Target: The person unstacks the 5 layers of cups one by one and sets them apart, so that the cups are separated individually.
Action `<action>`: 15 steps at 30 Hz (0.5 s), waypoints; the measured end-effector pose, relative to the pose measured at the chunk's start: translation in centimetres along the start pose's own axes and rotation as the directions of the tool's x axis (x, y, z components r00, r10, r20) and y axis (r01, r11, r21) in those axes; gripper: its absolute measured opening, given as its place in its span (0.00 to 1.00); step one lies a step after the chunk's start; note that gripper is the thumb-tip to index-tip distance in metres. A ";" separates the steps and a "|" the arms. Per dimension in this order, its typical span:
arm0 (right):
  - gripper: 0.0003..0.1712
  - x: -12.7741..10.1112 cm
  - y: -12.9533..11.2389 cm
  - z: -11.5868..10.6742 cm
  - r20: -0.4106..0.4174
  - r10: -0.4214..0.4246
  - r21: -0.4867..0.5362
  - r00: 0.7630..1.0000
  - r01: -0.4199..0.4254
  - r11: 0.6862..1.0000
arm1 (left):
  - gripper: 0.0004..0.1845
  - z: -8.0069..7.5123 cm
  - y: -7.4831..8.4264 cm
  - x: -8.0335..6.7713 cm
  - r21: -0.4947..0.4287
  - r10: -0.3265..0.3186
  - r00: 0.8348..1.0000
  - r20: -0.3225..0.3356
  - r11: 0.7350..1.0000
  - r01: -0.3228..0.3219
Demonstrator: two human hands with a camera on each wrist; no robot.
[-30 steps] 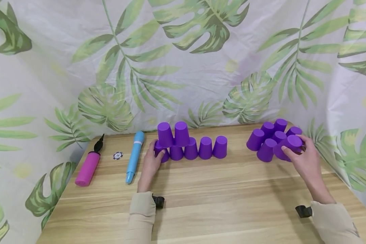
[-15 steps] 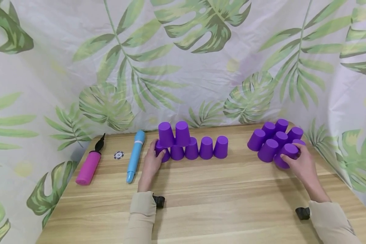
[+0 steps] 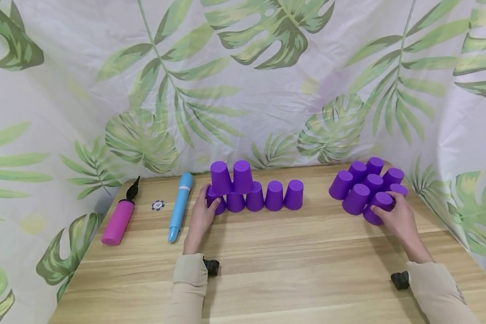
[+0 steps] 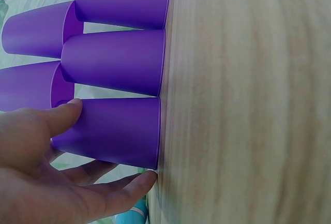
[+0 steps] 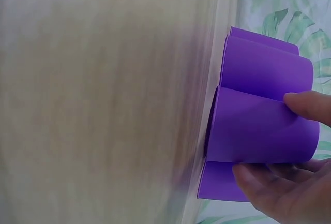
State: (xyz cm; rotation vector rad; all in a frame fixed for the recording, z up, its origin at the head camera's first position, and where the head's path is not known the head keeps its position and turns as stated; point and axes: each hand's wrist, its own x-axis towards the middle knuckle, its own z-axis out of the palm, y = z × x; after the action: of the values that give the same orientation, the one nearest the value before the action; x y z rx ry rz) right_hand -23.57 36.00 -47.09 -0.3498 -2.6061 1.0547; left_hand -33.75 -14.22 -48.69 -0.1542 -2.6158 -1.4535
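Both hands grip upside-down purple cups on the wooden table (image 3: 267, 261). Left hand (image 3: 200, 218) curls thumb and fingers round the leftmost cup (image 3: 215, 201) of a far-centre row (image 3: 263, 196), which carries two stacked cups (image 3: 231, 177). Right hand (image 3: 397, 219) clasps the nearest cup (image 3: 377, 207) of the far-right cluster (image 3: 364, 182). Left of the row lie a blue pump (image 3: 180, 206), a chip (image 3: 157, 205) and a pink pump (image 3: 119, 218).
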 end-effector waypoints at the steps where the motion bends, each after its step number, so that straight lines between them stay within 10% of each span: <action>1: 0.40 0.0 0.0 0.0 0.001 -0.002 -0.001 1.000 0.002 1.000 | 0.33 0.0 0.0 0.0 0.001 0.003 1.000 -0.002 1.000 -0.003; 15: 0.36 -1.1 -3.7 -0.6 -0.171 -0.139 0.012 0.975 0.143 0.990 | 0.33 0.0 -0.2 0.0 -0.005 0.011 1.000 -0.012 1.000 -0.011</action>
State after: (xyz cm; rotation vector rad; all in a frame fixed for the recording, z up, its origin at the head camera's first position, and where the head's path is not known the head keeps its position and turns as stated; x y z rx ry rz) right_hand -22.76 33.41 -44.26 -0.2337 -2.4255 0.9637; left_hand -33.82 -14.27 -48.83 -0.1605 -2.5978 -1.4533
